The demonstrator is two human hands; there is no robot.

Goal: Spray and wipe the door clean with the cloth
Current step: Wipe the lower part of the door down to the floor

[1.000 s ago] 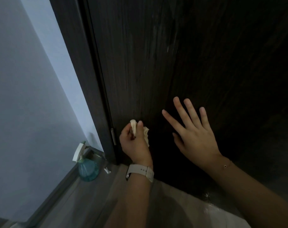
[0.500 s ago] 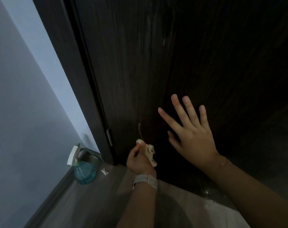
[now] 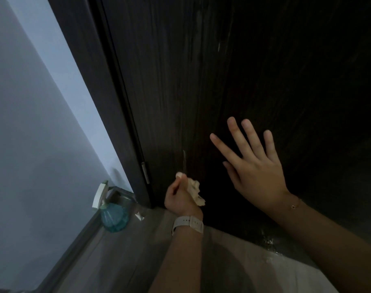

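Door (image 3: 212, 81) was dark wood — left hand (image 3: 181, 198) pinched a crumpled cloth (image 3: 195, 191) low against it, right hand (image 3: 256, 166) spread flat alongside — spray bottle (image 3: 113, 216) on floor.

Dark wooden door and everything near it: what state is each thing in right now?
Dark wood-grain door: closed against its frame, pale streak low down.
Crumpled cream cloth: bunched, held against the door's lower part.
Left hand: gripping the cloth, pale watch on wrist.
Right hand: fingers spread and straight on the door.
Teal spray bottle with white trigger: standing upright on the floor by the wall, untouched.
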